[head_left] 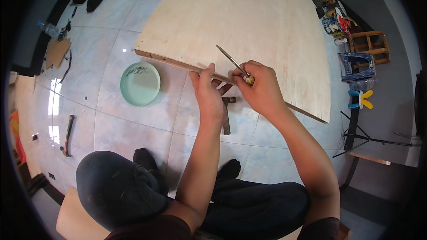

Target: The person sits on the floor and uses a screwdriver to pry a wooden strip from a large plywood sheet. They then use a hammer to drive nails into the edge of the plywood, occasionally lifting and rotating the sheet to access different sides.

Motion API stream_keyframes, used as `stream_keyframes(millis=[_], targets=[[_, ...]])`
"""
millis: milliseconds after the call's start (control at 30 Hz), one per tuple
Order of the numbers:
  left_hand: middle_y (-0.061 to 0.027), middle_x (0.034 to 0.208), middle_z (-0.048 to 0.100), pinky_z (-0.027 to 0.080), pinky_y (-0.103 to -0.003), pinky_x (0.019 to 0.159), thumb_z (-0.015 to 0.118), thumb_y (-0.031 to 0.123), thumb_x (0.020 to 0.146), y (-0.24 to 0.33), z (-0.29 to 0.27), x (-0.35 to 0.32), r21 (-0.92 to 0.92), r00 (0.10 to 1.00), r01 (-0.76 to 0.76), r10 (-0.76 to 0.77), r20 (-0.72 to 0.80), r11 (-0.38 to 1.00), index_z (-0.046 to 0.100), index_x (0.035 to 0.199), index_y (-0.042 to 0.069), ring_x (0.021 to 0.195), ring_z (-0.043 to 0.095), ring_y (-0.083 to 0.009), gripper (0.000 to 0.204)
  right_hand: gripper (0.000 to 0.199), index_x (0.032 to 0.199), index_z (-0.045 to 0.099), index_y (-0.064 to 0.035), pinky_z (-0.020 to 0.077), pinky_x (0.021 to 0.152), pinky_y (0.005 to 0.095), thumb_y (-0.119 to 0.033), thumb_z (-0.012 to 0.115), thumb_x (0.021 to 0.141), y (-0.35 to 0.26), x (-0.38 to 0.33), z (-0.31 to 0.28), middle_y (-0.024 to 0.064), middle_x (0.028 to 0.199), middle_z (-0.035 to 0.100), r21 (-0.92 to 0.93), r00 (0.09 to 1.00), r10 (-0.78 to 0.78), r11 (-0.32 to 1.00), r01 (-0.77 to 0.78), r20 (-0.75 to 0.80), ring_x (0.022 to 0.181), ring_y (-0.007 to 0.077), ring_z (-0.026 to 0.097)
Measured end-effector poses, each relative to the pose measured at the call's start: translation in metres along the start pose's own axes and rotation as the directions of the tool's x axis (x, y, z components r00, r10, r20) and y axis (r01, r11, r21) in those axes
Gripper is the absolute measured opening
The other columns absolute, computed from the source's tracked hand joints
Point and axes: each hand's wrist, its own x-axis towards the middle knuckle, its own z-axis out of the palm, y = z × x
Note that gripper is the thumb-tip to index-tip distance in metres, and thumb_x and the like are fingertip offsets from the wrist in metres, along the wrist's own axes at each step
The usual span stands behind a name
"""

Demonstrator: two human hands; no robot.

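Pale plywood, that's what I'm looking down on: a big plywood sheet point(249, 22) lying on the tiled floor point(133, 120), its near edge running across in front of my knees. I'd call this the edge-work step: my right hand point(262, 90) is closed tight around the yellowish handle of a thin metal blade tool point(232, 62), shaft angled up and away over the board, handle end right at the edge. My left hand point(207, 92) is clamped on that same edge just beside it, thumb on top, fingers curled underneath, steadying the sheet. Both forearms come up from the bottom of the view and converge at the edge, right wrist bent inward. A hammer point(227, 114) lies on the tiles just under my hands, untouched. As I judge it, the next move calls for a firm hold from the left hand and careful control of the blade's angle along the edge. Green dish point(140, 83) sits off to the left, near the board's corner
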Motion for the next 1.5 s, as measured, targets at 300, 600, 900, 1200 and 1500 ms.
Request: stream_keyframes(millis=[300,600,900,1200,1500], targets=[[-0.0138,0.122,0.051,0.053,-0.054,0.095,0.055,0.036,0.107,-0.036,-0.053,0.033,0.045,0.993,0.095,-0.092,-0.075,0.994,0.039,0.132,0.008,0.108,0.062,-0.0312,0.041,0.021,0.113,0.062,-0.0034,0.0584,0.08,0.0435,-0.008,0.068,0.093,0.054,0.021,0.045,0.0136,0.112,0.067,-0.159,0.928,-0.14,0.966,0.205,0.345,0.093,0.0331,0.072],[-0.0274,0.143,0.05,0.059,-0.05,0.105,0.044,0.029,0.112,-0.06,-0.105,0.061,0.287,0.98,0.188,-0.161,-0.116,0.939,0.033,0.15,0.002,0.122,0.066,-0.0404,0.048,0.067,0.145,0.054,-0.0076,0.0613,0.079,0.0432,-0.028,0.083,0.088,0.093,0.008,0.065,0.0103,0.14,0.059,-0.162,0.924,-0.102,0.972,0.171,0.368,0.094,0.0322,0.074],[-0.0325,0.149,0.051,0.058,-0.048,0.107,0.041,0.034,0.114,-0.114,-0.111,0.064,0.384,0.948,0.318,-0.296,-0.116,0.867,0.027,0.156,-0.009,0.129,0.064,-0.0449,0.062,0.089,0.152,0.051,-0.0098,0.0618,0.062,0.0393,-0.025,0.089,0.074,0.23,-0.027,0.073,0.0179,0.167,0.039,-0.418,0.947,-0.168,0.866,0.274,0.273,0.072,0.0254,0.076],[-0.0217,0.13,0.071,0.056,-0.04,0.094,0.044,0.043,0.11,-0.1,-0.09,0.09,0.6,0.907,0.417,-0.353,-0.228,0.683,0.055,0.14,-0.006,0.107,0.071,-0.0295,0.059,0.062,0.139,0.061,-0.0095,0.0569,0.055,0.0379,-0.021,0.083,0.082,0.247,-0.012,0.072,0.0085,0.159,0.053,-0.387,0.948,-0.256,0.868,0.311,0.189,0.064,0.024,0.073],[-0.0062,0.096,0.067,0.043,-0.033,0.07,0.057,0.045,0.102,-0.095,-0.09,0.105,0.569,0.886,0.442,-0.24,-0.396,0.693,0.067,0.12,0.0,0.083,0.057,-0.0165,0.05,0.054,0.128,0.066,-0.0095,0.0544,0.051,0.0356,-0.016,0.081,0.077,0.258,0.001,0.096,0.008,0.153,0.06,-0.428,0.934,-0.33,0.83,0.357,0.139,0.056,0.02,0.068]])
